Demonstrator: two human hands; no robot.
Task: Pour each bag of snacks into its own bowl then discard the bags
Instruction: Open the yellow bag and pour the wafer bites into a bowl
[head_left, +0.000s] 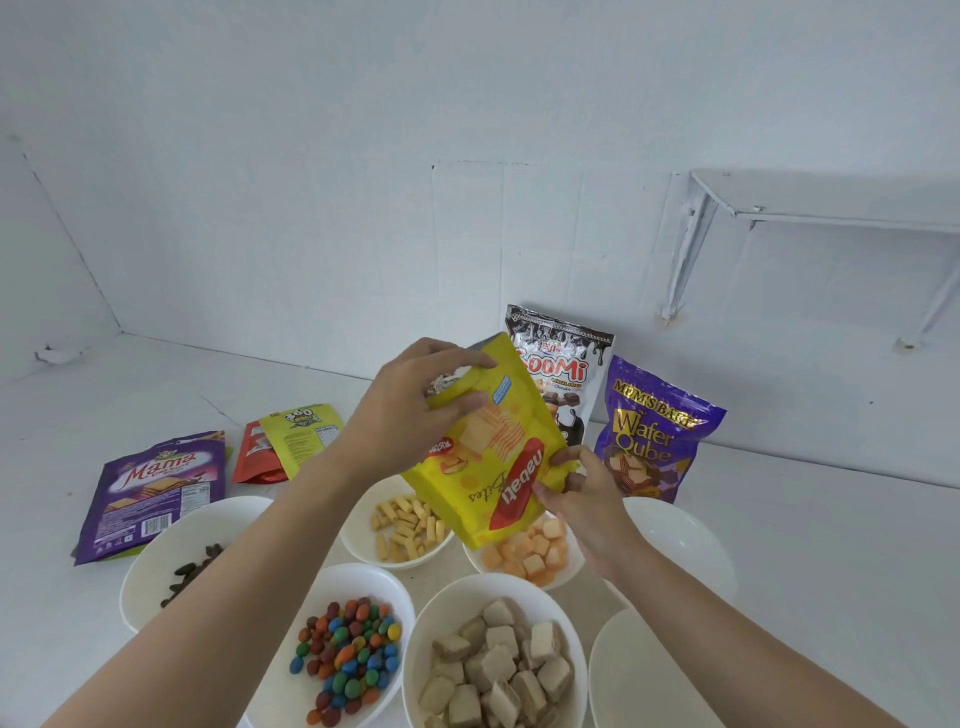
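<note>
Five bowls (395, 587) of assorted snacks (345, 660)

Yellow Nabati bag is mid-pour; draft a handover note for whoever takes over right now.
Left hand grips the upturned yellow Nabati bag by its raised end; right hand pinches its edge.
Bag mouth hangs over the bowl of orange cubes.
Done: four other filled bowls; Mama bag and two others lie flat at left.
Left: Goomi bag and Wafer Qube bag stand at the back; two empty bowls wait at right; discard every bag.
</note>
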